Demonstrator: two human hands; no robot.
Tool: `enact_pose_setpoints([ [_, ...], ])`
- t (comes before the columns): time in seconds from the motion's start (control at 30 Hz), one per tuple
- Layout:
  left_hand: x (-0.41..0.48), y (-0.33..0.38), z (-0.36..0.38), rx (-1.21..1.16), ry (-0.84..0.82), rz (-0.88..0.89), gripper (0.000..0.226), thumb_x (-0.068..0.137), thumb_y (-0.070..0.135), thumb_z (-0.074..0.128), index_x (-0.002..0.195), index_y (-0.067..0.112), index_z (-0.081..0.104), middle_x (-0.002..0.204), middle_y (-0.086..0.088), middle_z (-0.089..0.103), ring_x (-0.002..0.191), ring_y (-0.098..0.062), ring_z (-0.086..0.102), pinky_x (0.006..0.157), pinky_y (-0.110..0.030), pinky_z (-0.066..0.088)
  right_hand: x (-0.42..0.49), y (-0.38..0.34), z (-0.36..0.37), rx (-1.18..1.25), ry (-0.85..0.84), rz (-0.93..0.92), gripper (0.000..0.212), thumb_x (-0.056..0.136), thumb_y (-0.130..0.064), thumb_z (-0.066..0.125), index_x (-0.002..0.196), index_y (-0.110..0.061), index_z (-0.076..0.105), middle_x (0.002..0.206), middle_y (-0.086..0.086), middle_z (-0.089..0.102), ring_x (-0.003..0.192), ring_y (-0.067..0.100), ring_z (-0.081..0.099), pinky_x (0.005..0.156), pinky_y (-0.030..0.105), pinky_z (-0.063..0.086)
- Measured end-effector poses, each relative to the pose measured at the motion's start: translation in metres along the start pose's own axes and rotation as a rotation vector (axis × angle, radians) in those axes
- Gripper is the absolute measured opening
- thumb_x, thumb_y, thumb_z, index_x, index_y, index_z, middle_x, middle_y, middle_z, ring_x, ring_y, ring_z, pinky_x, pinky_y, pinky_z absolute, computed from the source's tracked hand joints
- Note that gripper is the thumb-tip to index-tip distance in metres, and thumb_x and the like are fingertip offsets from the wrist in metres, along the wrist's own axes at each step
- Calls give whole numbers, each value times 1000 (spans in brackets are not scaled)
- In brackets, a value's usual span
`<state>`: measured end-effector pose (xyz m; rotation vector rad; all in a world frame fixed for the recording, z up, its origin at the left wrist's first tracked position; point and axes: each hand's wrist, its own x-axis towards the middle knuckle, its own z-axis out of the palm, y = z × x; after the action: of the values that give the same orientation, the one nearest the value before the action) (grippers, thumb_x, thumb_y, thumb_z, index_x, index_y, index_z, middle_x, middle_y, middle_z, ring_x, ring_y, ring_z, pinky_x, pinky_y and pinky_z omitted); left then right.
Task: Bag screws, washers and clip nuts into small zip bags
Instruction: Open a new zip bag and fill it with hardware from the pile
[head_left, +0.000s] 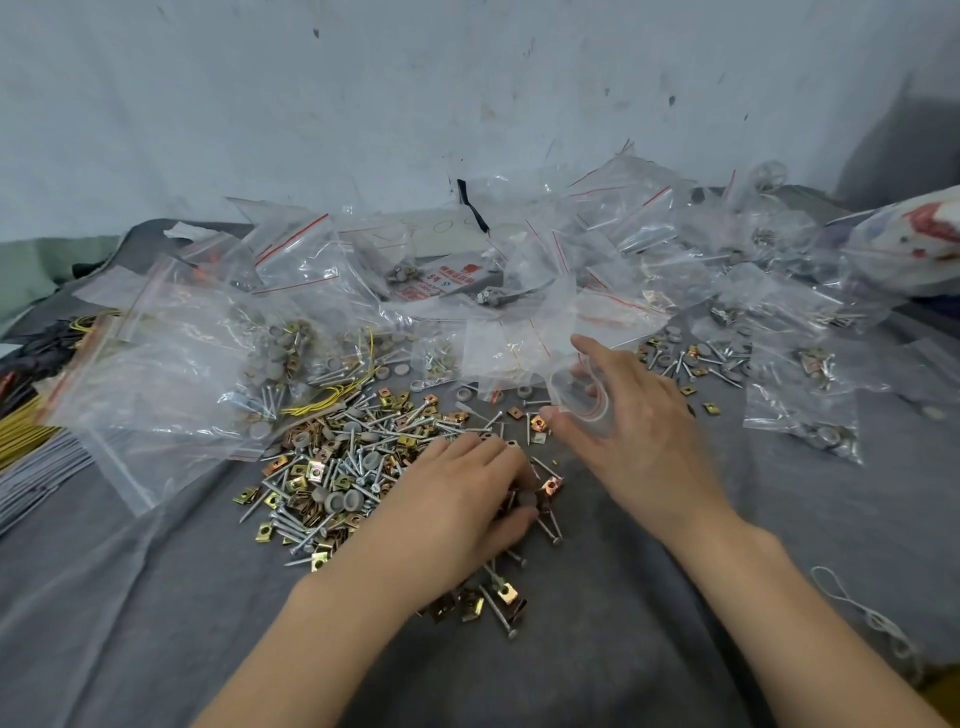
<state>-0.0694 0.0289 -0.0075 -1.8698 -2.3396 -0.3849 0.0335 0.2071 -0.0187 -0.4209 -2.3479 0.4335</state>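
Brass-yellow clip nuts (317, 470), silver screws (291, 525), grey washers (337, 501) on dark grey cloth (597, 649)

Soft, even, rather cool light fills the scene, seemingly from above. Only faint shadows lie under the left hand (457, 499) on the grey cloth (597, 649). Pale glints show on the crumpled plastic bags (171, 374). The right hand (639, 431) and the small bag (582, 400) it holds are smeared by motion blur. Wide-angle distortion bends the foot of the wall (311, 104), and the corners look softer.
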Motion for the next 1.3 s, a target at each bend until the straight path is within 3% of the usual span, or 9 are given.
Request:
enact_pose_setpoints([
  [0.2,9,-11,-1,-159,80,-94,17,95,40,57,111,33,54,103,20,62,97,-3,58,88,-30,47,0,3,3,-5,30,-33,64,92,-54,57,146,-21,43,119,-2,62,108,9,49,94,17,22],
  [0.33,18,-16,-6,-408,246,-216,25,95,26,59,120,29,59,101,23,63,94,6,59,81,-15,50,0,4,4,-2,16,-39,65,92,-57,54,147,-24,39,120,-4,61,109,7,47,97,20,24],
  [0.5,31,-9,-20,-630,469,-222,28,97,15,58,119,31,64,105,12,63,93,-4,61,77,-13,48,1,3,4,-5,14,-48,67,92,-61,50,147,-24,40,121,-4,62,110,14,53,97,21,25],
  [0.7,45,6,-26,-690,421,-219,30,96,13,60,122,27,65,103,10,65,93,-1,61,75,-7,43,0,2,4,27,5,-56,68,91,-61,53,147,-23,41,120,-4,62,110,15,56,95,22,27],
  [1.0,55,13,-24,-654,311,-187,28,97,20,59,123,27,63,98,15,68,93,2,62,81,-9,44,0,0,-1,42,28,-24,66,88,-51,61,145,-20,47,119,-3,63,110,10,50,97,24,29],
  [1.3,53,3,-27,-681,373,-253,26,98,25,57,123,34,61,92,15,67,89,3,62,76,-11,46,2,2,-5,133,47,5,65,90,-55,61,144,-22,46,119,-7,63,108,17,62,99,45,45],
])
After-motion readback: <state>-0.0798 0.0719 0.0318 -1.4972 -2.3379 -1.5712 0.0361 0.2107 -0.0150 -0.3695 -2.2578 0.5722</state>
